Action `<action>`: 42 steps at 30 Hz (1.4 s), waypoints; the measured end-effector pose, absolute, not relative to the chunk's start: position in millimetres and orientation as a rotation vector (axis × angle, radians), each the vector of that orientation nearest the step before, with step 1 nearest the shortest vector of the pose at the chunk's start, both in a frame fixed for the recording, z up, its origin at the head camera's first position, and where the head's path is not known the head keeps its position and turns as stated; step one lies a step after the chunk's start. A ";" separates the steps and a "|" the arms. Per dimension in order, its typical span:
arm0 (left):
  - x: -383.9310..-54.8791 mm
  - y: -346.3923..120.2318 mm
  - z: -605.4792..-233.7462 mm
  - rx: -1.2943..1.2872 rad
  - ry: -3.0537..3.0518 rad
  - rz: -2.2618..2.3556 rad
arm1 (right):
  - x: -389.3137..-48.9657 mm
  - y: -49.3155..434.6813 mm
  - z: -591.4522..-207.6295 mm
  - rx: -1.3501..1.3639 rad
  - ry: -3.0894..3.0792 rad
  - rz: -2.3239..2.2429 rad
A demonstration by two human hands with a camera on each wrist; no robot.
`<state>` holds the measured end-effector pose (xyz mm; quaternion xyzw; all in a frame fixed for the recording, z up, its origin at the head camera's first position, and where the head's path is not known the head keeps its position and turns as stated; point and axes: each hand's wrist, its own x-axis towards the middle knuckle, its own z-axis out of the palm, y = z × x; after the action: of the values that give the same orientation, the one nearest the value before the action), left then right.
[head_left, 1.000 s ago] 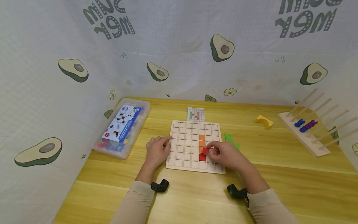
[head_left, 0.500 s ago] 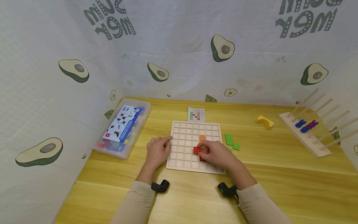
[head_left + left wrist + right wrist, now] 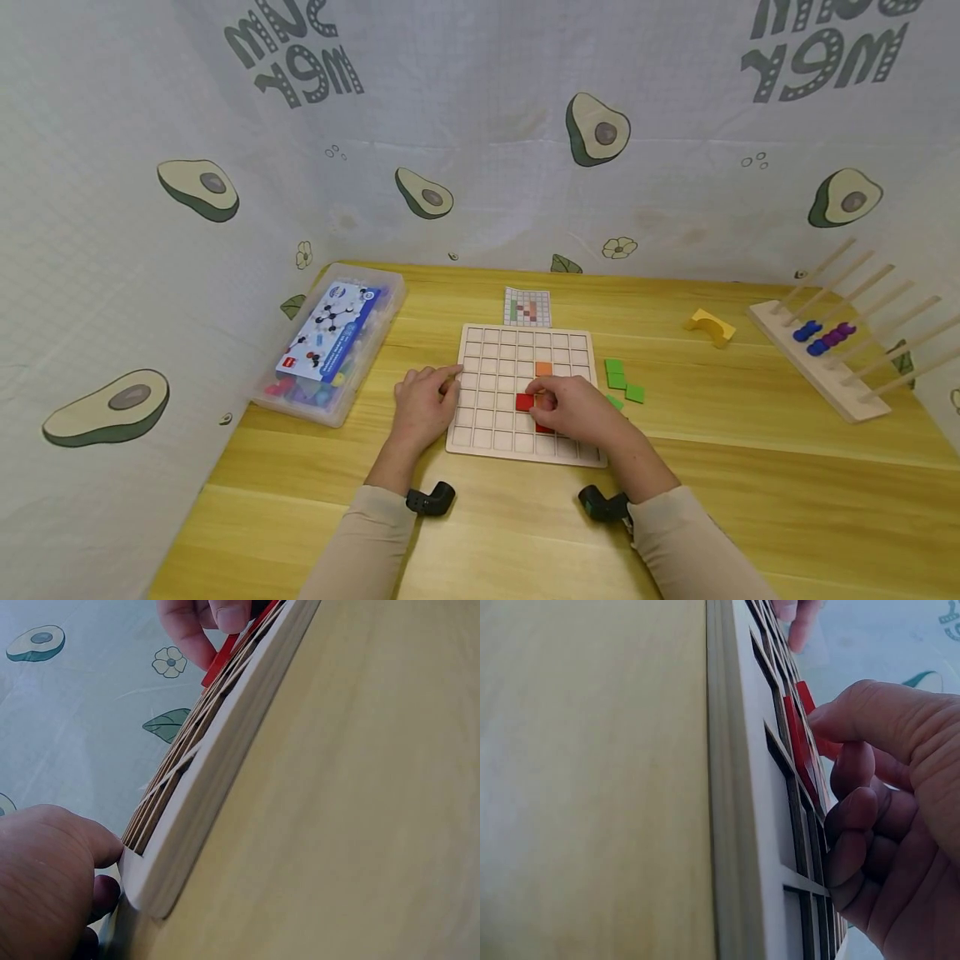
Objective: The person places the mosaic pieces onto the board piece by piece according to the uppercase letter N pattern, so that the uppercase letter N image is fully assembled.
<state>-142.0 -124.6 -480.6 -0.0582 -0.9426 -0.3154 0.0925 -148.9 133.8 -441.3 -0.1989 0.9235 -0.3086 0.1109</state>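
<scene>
A square wooden grid board [image 3: 483,400] lies on the table, with an orange tile [image 3: 543,368] in it. My right hand [image 3: 577,410] pinches a small red square tile [image 3: 524,402] close over the board, left of the orange column. Below that column another red tile [image 3: 544,428] shows partly under the fingers. In the right wrist view my thumb [image 3: 870,712] is at the held tile [image 3: 805,696]. My left hand [image 3: 423,408] rests on the table at the board's left side, a fingertip touching its edge. In the left wrist view that finger [image 3: 97,841] meets the board's corner.
Several green tiles [image 3: 634,392] lie right of the board. Behind it is a printed pattern card [image 3: 527,308]. A clear plastic case [image 3: 330,342] stands at left. At right are a yellow arch block [image 3: 709,327] and a wooden peg rack [image 3: 817,367] with blue and purple beads.
My right hand has moved left with the red tile, from over the orange column to the cells left of it. My left hand has stayed at the board's edge.
</scene>
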 end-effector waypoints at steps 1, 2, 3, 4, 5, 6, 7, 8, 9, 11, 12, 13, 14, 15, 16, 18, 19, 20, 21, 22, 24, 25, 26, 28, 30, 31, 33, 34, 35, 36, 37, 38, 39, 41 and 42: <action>-141.8 -124.4 -480.6 -0.172 -2.800 -0.938 | -148.9 133.7 -441.2 -0.581 2.714 -0.904; -141.7 -124.3 -480.6 -0.170 -2.801 -0.939 | -148.8 133.6 -441.0 -0.579 2.713 -0.901; -141.6 -124.1 -480.7 -0.169 -2.799 -0.939 | -148.7 133.6 -440.7 -0.576 2.711 -0.902; -141.6 -124.0 -480.7 -0.169 -2.798 -0.940 | -148.6 133.5 -440.4 -0.573 2.709 -0.902; -141.6 -123.9 -480.8 -0.169 -2.797 -0.941 | -148.5 133.6 -440.1 -0.569 2.707 -0.902; -141.6 -123.8 -480.8 -0.169 -2.796 -0.940 | -148.4 133.7 -439.9 -0.567 2.704 -0.904; -141.5 -123.7 -480.8 -0.169 -2.797 -0.939 | -148.3 133.7 -439.7 -0.565 2.703 -0.904; -141.5 -123.6 -480.7 -0.169 -2.796 -0.937 | -148.1 133.9 -439.4 -0.563 2.702 -0.905; -141.5 -123.5 -480.9 -0.170 -2.798 -0.936 | -148.0 134.2 -439.3 -0.561 2.703 -0.905; -141.5 -123.1 -480.8 -0.171 -2.802 -0.933 | -147.6 135.1 -439.0 -0.556 2.704 -0.907; -141.5 -122.9 -480.7 -0.171 -2.804 -0.929 | -147.4 135.9 -438.7 -0.560 2.706 -0.910; -141.6 -122.7 -480.6 -0.172 -2.806 -0.927 | -147.0 136.7 -438.3 -0.555 2.710 -0.913; -141.6 -122.4 -480.6 -0.173 -2.807 -0.925 | -146.6 137.6 -437.7 -0.549 2.712 -0.917; -141.7 -122.3 -480.4 -0.175 -2.808 -0.927 | -146.0 138.6 -436.9 -0.536 2.714 -0.922; -141.8 -122.2 -480.2 -0.175 -2.808 -0.925 | -145.3 139.8 -436.0 -0.524 2.715 -0.926; -142.1 -121.9 -480.0 -0.178 -2.807 -0.922 | -143.8 142.6 -434.0 -0.493 2.714 -0.932; -142.3 -121.9 -480.0 -0.179 -2.807 -0.921 | -142.7 144.0 -432.6 -0.466 2.706 -0.940; -142.4 -121.9 -479.9 -0.180 -2.807 -0.920 | -141.8 145.7 -431.6 -0.449 2.697 -0.948; -142.6 -121.9 -479.8 -0.180 -2.806 -0.917 | -140.9 147.7 -430.7 -0.429 2.687 -0.957; -142.8 -122.0 -480.0 -0.180 -2.805 -0.912 | -139.9 149.9 -430.0 -0.430 2.682 -0.967; -143.0 -122.0 -480.2 -0.178 -2.805 -0.912 | -137.9 154.8 -428.2 -0.411 2.657 -0.986; -143.0 -122.0 -480.2 -0.176 -2.806 -0.911 | -136.9 157.3 -427.6 -0.405 2.652 -0.990; -143.0 -122.0 -480.2 -0.175 -2.808 -0.910 | -136.0 160.2 -427.4 -0.404 2.649 -0.988; -142.8 -122.0 -480.0 -0.171 -2.810 -0.912 | -133.7 166.4 -426.9 -0.411 2.647 -0.981; -142.6 -121.9 -479.5 -0.169 -2.810 -0.912 | -130.7 172.6 -426.0 -0.394 2.643 -0.961; -142.5 -121.9 -479.3 -0.169 -2.809 -0.913 | -129.0 175.8 -425.8 -0.388 2.645 -0.954; -142.4 -122.1 -479.1 -0.169 -2.809 -0.912 | -125.5 182.5 -424.8 -0.383 2.651 -0.938; -142.4 -122.2 -479.1 -0.170 -2.807 -0.910 | -123.5 185.9 -424.3 -0.381 2.656 -0.927; -142.5 -122.3 -479.2 -0.172 -2.805 -0.907 | -121.7 189.2 -423.7 -0.373 2.659 -0.923; -142.5 -122.5 -479.3 -0.172 -2.804 -0.904 | -120.1 192.8 -423.6 -0.377 2.666 -0.918; -142.6 -122.7 -479.5 -0.173 -2.803 -0.903 | -118.7 196.4 -423.7 -0.377 2.673 -0.913; -142.6 -123.0 -479.6 -0.174 -2.801 -0.901 | -117.3 200.0 -423.9 -0.383 2.682 -0.905; -142.6 -123.2 -479.9 -0.173 -2.800 -0.900 | -115.9 203.6 -424.2 -0.382 2.686 -0.902; -142.5 -123.8 -480.2 -0.172 -2.798 -0.901 | -113.5 211.1 -425.3 -0.388 2.694 -0.896; -142.3 -124.0 -480.3 -0.171 -2.797 -0.901 | -112.3 214.9 -425.8 -0.387 2.701 -0.887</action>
<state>-142.3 -124.0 -480.3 -0.0577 -0.9456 -0.3046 0.0988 -112.3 214.9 -425.8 -0.1338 0.9326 -0.3064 0.1359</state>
